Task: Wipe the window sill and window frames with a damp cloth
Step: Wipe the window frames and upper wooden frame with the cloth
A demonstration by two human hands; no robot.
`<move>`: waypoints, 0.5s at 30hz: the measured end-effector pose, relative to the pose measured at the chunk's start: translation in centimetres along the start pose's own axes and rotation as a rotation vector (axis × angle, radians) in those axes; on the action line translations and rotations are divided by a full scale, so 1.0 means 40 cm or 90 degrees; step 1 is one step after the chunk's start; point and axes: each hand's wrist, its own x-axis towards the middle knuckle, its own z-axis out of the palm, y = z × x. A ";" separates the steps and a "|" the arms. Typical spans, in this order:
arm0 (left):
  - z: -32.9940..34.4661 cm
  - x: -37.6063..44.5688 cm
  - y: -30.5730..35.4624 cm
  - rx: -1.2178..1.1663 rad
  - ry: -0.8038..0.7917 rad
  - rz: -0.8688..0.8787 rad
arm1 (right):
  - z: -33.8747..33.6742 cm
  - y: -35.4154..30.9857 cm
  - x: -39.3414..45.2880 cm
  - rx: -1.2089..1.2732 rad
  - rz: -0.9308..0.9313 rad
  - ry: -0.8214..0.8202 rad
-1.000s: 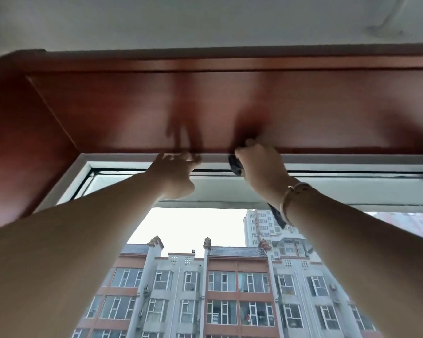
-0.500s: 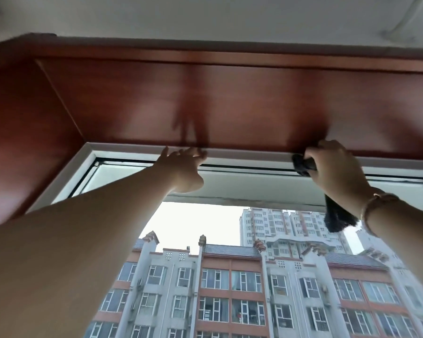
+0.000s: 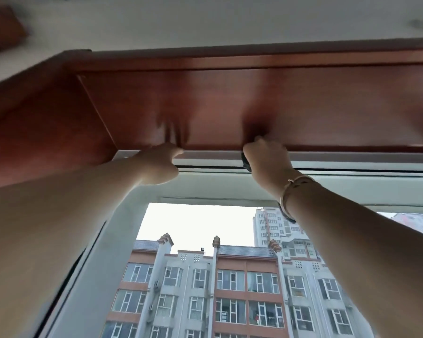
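I look up at the top of the window. My right hand (image 3: 268,162) grips a dark cloth (image 3: 246,164) and presses it against the white top frame (image 3: 352,158), just below the red-brown wooden lintel board (image 3: 217,103). Most of the cloth is hidden behind the hand; a dark end shows below the wrist (image 3: 288,217). My left hand (image 3: 160,164) rests with its fingers against the same frame rail, further left, and holds nothing.
The wooden side panel (image 3: 34,132) closes the opening on the left. A white ceiling (image 3: 205,20) lies above the lintel. Through the glass (image 3: 195,225) stand apartment buildings (image 3: 230,289). A bracelet (image 3: 293,189) circles my right wrist.
My right hand with the cloth slid right along the top frame, then came back left towards the middle. The left hand stayed on the frame; the view shifted right.
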 end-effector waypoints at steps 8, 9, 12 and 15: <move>0.019 -0.010 -0.144 0.059 -0.025 0.037 | -0.021 -0.239 0.083 0.030 -0.027 0.030; 0.013 -0.006 -0.145 0.081 -0.004 0.049 | -0.022 -0.268 0.095 0.044 -0.030 0.041; -0.002 0.020 -0.143 0.091 0.006 0.044 | -0.013 -0.319 0.111 0.084 -0.031 0.089; -0.019 0.034 -0.149 0.025 -0.016 -0.010 | -0.009 -0.293 0.092 0.147 -0.051 0.124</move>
